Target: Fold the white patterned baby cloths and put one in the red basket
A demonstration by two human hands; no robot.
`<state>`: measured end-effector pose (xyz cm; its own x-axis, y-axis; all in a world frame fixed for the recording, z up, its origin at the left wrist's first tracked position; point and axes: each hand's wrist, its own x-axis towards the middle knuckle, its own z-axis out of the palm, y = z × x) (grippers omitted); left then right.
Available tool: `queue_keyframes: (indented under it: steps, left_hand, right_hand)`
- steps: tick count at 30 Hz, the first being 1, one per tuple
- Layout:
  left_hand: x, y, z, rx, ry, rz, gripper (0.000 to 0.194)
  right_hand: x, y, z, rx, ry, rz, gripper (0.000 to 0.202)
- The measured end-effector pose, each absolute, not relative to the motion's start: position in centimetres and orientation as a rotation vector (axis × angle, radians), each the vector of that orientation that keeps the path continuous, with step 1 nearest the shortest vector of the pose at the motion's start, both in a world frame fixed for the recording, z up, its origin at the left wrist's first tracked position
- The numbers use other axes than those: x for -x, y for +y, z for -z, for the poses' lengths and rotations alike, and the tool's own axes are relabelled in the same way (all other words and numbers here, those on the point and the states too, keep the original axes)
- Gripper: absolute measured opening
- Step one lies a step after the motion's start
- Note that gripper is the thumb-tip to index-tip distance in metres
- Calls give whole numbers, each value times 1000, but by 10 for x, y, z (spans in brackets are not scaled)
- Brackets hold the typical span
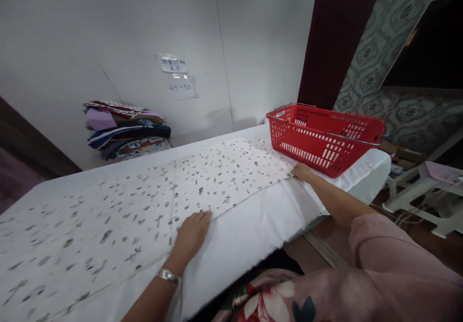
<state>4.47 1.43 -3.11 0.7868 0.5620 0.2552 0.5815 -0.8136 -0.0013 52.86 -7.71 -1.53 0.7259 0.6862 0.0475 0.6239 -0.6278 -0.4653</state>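
Observation:
A long white cloth [202, 177] printed with small palm trees and other motifs lies spread over a white-covered table [253, 220]. Near the middle of its front edge rests my left hand [192, 232], palm down with the fingers laid out on the fabric; a silver bracelet [169, 276] circles that wrist. My right hand [302, 171] is at the cloth's right front corner, its fingers closed on the edge. Just beyond this hand stands a red plastic basket [314, 143] with metal handles.
A stack of folded fabrics [126, 131] is against the white wall behind the table. Two paper labels are taped there, the lower one [181, 88] reading 45-50. To the right, a plastic stool [430, 187] stands on the floor beside loose cables.

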Motion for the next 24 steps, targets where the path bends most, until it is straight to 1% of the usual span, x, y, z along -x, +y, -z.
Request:
queue_keyframes:
  steps: [4, 9, 13, 15, 18, 20, 22, 24]
  left_hand:
    - [-56, 13, 20, 2871, -933, 199, 38]
    - [-69, 6, 7, 2915, -982, 32, 41]
    - [-77, -16, 9, 3018, -851, 142, 42]
    - [-80, -26, 12, 3032, -842, 173, 40]
    - [-81, -34, 15, 3025, -910, 185, 39]
    - [-80, -35, 16, 3036, -931, 220, 37]
    - [-80, -35, 17, 3043, -944, 291, 30]
    - [-81, -35, 20, 3049, -947, 370, 25]
  right_hand:
    - [-531, -78, 14, 2483, -837, -411, 24]
    - [-550, -87, 5, 2496, -817, -373, 13]
    - [-566, -103, 5, 2601, -861, -294, 12]
    - [-570, -110, 9, 2639, -897, -227, 18]
    - [-571, -118, 18, 2670, -954, -145, 41]
    - [-568, -123, 23, 2682, -999, -76, 51]
    - [-562, -127, 27, 2632, -1119, 103, 51]
    - [-550, -130, 28, 2430, -1361, 290, 41]
